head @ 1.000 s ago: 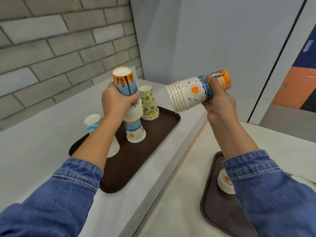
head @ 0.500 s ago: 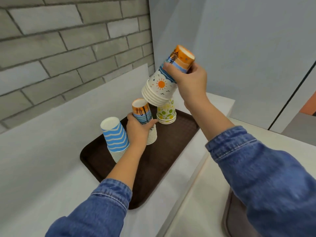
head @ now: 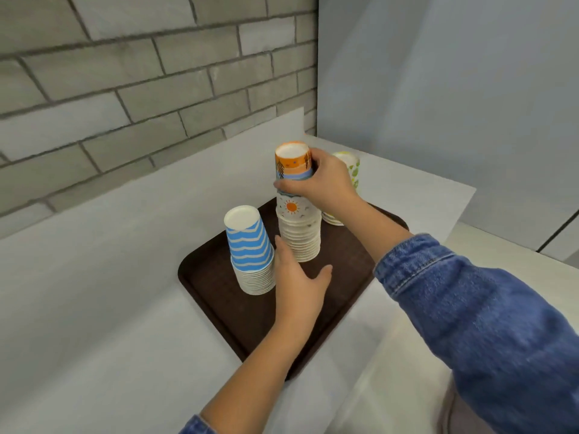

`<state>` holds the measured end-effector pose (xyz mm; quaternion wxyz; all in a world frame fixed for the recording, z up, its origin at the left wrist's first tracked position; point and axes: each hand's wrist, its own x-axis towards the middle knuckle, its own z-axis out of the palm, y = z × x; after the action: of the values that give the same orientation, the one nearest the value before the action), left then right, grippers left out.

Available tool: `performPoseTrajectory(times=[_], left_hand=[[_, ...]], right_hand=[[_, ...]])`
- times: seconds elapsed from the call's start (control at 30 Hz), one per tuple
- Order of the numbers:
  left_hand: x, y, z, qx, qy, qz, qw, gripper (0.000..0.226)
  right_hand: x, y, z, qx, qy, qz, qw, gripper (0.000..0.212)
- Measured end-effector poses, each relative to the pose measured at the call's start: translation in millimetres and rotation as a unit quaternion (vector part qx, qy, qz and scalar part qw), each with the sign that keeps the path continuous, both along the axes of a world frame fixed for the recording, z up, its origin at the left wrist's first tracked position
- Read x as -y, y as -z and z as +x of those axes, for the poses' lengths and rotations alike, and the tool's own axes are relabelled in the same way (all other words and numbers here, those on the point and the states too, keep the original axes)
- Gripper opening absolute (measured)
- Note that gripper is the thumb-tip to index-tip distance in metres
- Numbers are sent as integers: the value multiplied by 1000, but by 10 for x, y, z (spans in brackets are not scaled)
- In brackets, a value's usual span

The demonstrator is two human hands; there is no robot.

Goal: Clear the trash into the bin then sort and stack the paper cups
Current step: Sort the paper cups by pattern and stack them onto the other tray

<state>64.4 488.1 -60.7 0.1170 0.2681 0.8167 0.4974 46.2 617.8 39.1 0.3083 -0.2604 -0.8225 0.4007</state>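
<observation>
right hand (head: 326,183) has come down: the sun-print cups it held tilted in mid-air are now upright, nested on top of the sun-print stack (head: 299,233) on the tray (head: 219,296), so there's one tall column where there were two lots. Its grip now sits round the orange and blue bands near the top. left hand (head: 297,283) has let go of that stack and dropped lower, fingers straight, thumb spread, between the stack's base and the blue zigzag stack (head: 250,252)
</observation>
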Motion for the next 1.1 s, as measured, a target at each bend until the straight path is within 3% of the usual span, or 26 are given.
performPoseTrajectory(times=[0.13,0.2,0.27,0.33,0.4,0.5,0.57,0.67,0.73,0.8,0.87,0.93,1.1], left_hand=[[112,67,17,22,-2,54,998,87],[141,68,46,29,-10,86,996,69],[145,69,93,26,-8,115,993,49],[128,69,176,17,12,133,991,32],[76,79,298,28,47,138,989,23],[-52,107,537,53,118,117,985,17],[-172,138,722,64,157,112,979,19],[-348,191,1023,81,211,91,970,21],[-447,263,1214,95,247,69,962,16],[-534,362,1369,105,266,46,957,15],[-616,468,1477,115,271,39,955,22],[-683,565,1552,118,274,23,954,26],[-771,708,1669,121,277,-20,953,11]], right_hand=[[8,199,52,20,-19,-24,999,62],[27,195,102,18,-45,-39,998,64],[38,190,197,42,-62,-56,996,81],[27,189,423,68,-23,-57,996,97],[2,184,828,27,44,-43,998,85],[-9,277,1719,-39,165,8,986,46],[4,459,2349,-18,267,55,962,37],[12,908,3046,93,392,27,915,60],[12,1222,3304,159,411,-60,896,88],[25,1473,3431,165,404,-122,892,103],[16,1655,3493,125,401,-154,894,99],[0,1765,3534,87,409,-165,893,83],[-32,1823,3622,75,420,-167,889,67]])
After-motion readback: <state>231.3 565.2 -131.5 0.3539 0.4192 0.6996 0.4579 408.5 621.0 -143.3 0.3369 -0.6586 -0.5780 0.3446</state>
